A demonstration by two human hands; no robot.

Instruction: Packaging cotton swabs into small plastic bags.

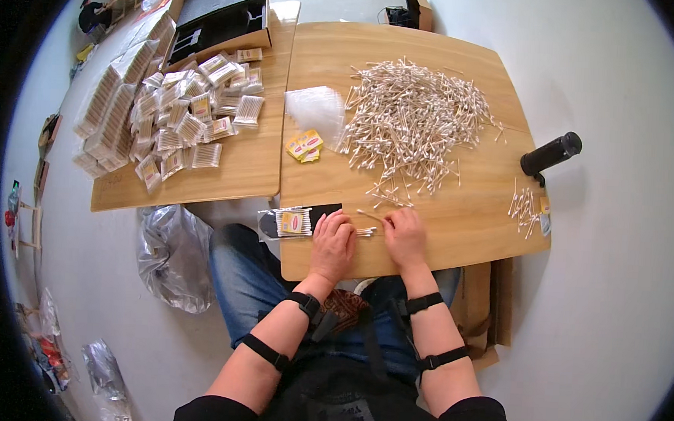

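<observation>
At the table's near edge my left hand (334, 242) is closed, with a small bunch of cotton swabs (365, 232) poking out from its right side. It rests by a flat black pad (326, 210). On the pad's left part lies a clear bag (268, 224) holding a row of swabs and a yellow card (291, 222). To the right, my right hand (406, 238) pinches one cotton swab (369, 215), which points left toward the other hand. Beyond both hands spreads a large loose heap of cotton swabs (418, 119).
Flat clear bags (317, 109) and yellow cards (304, 145) lie left of the heap. The left table carries filled swab packs (197, 112), stacked packs (117, 107) and an open box (221, 21). At the right edge stand a black cylinder (551, 152) and some loose swabs (523, 208).
</observation>
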